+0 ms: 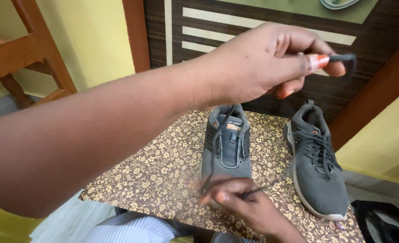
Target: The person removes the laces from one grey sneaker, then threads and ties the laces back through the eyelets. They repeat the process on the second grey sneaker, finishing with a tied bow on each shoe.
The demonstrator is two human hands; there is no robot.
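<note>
The person's left hand is raised high in front of the camera, its arm crossing the view from the lower left, and its grip is pressed together: thumb and forefinger pinch one end of a dark shoelace up near the striped brown panel behind. Down near the front edge of the worktop, which is covered in a brown cloth with small cream flowers, the right hand pinches the lace's other end, a thin dark tip sticking out to the right between the fingers. A strand of lace runs up from that hand along the grey sports shoe standing in the middle of the worktop, toe toward the person; its eyelets look mostly bare, and the right hand sits at its toe. Just beside it, to the right and slightly apart, stands the second grey shoe, fully laced with dark laces and a pale sole edge. A wooden chair frame stands at the upper left against a yellow wall, and a black bag-like thing lies low at the right.
</note>
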